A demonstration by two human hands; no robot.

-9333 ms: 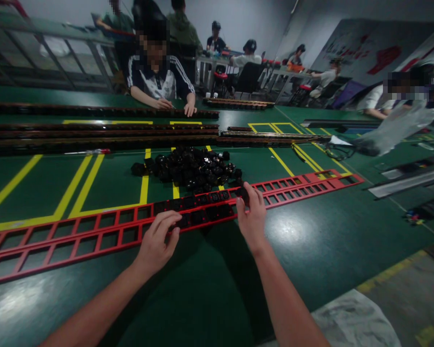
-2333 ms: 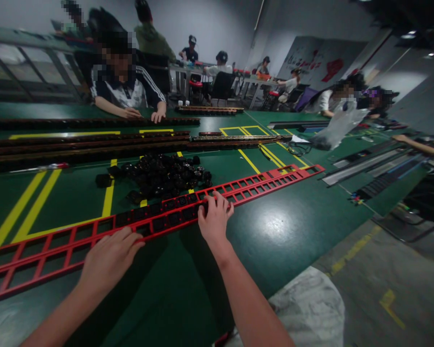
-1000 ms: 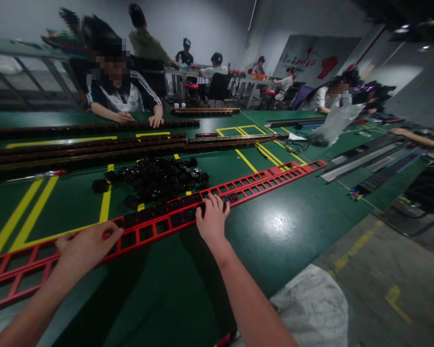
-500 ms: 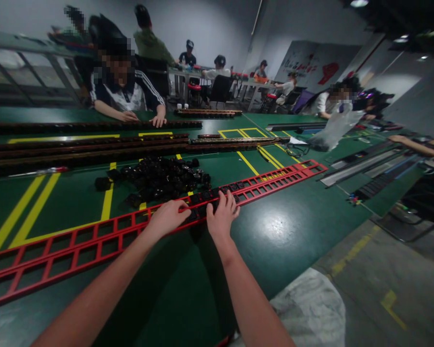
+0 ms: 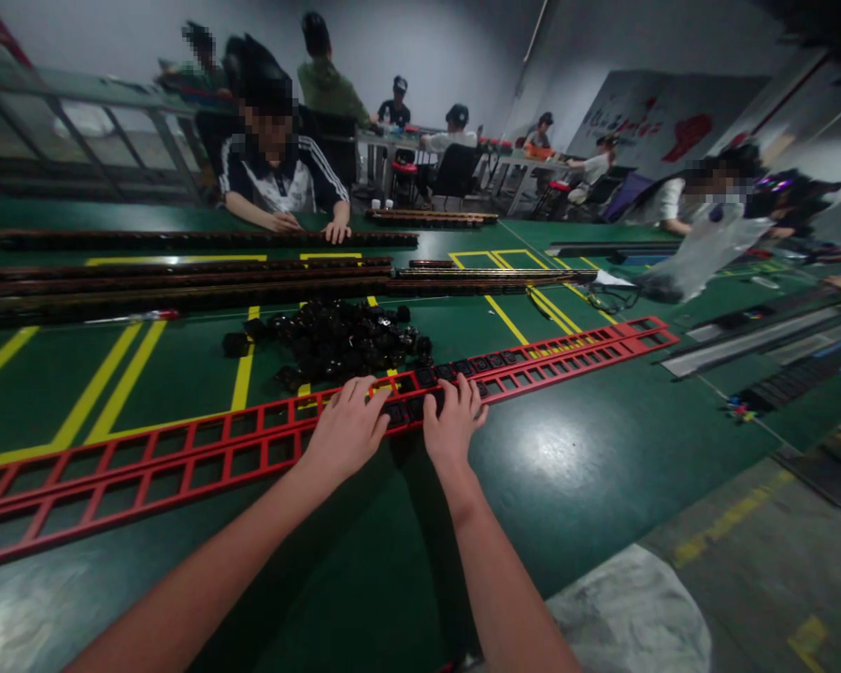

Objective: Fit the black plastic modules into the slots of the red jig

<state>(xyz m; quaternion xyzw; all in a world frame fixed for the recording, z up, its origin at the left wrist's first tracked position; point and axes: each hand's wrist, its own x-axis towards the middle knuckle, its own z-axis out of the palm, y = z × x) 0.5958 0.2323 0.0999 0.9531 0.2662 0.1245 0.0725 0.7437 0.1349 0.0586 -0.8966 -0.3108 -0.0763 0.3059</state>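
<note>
A long red frame (image 5: pixel 266 451) with two rows of square openings lies slantwise across the green table. Small black square parts (image 5: pixel 491 363) fill several openings near its middle. My left hand (image 5: pixel 347 428) rests over the frame just left of these parts, its fingers apart and the fingertips at the far row. On the right, my right hand (image 5: pixel 452 422) touches the black parts in the near row, fingers spread and thumb apart. Neither hand visibly holds anything; the undersides of the fingers are hidden. Behind the frame lies a heap of loose black parts (image 5: pixel 350 341).
Long dark strips (image 5: pixel 308 285) run across the table behind the heap, beside a thin red-ended tool (image 5: pixel 161 316). A person (image 5: pixel 280 178) sits opposite. At right are grey strips (image 5: pixel 735 341) and a clear plastic bag (image 5: pixel 701 252).
The scene has shifted right in view. My left hand has gone from pinched fingers beside the black parts to spread fingers over the frame. My right hand stays on the parts.
</note>
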